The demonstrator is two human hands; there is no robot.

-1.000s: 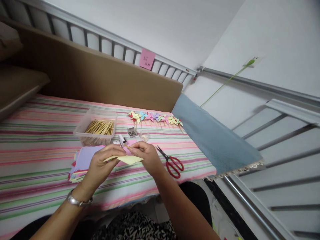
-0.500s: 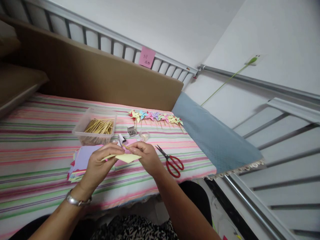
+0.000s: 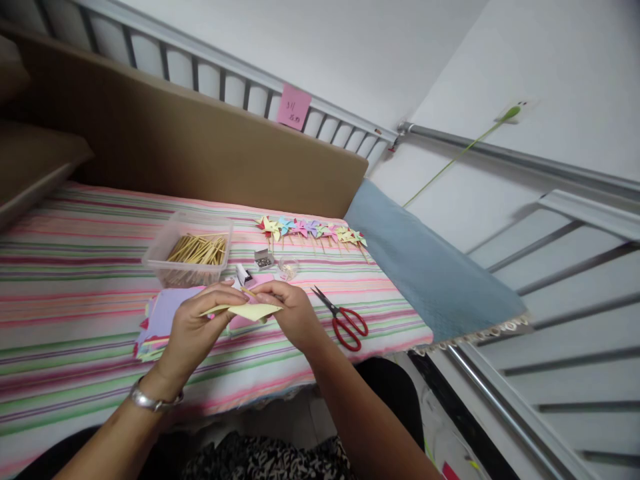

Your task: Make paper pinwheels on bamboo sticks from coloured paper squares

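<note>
My left hand pinches a piece of pale yellow paper with folded, pointed edges, held just above the table. From the other side, my right hand closes on a short thin wooden stick, whose end points toward the left fingertips. Right fingers also show beneath the paper's right corner. The exact joint between stick and paper is hidden by my fingers. Under the hands lies a pink sheet, and left of them a stack of coloured paper.
Red-handled scissors lie right of my hands. Behind are a clear plastic box of wooden sticks, a small box of metal pins, a small clear dish and a row of paper pinwheels. Cardboard stands at the back.
Both hands stay close together on the paper and stick. My right fingers have curled slightly lower under the paper, and the stick's tip has shifted a little. The view has moved slightly.
</note>
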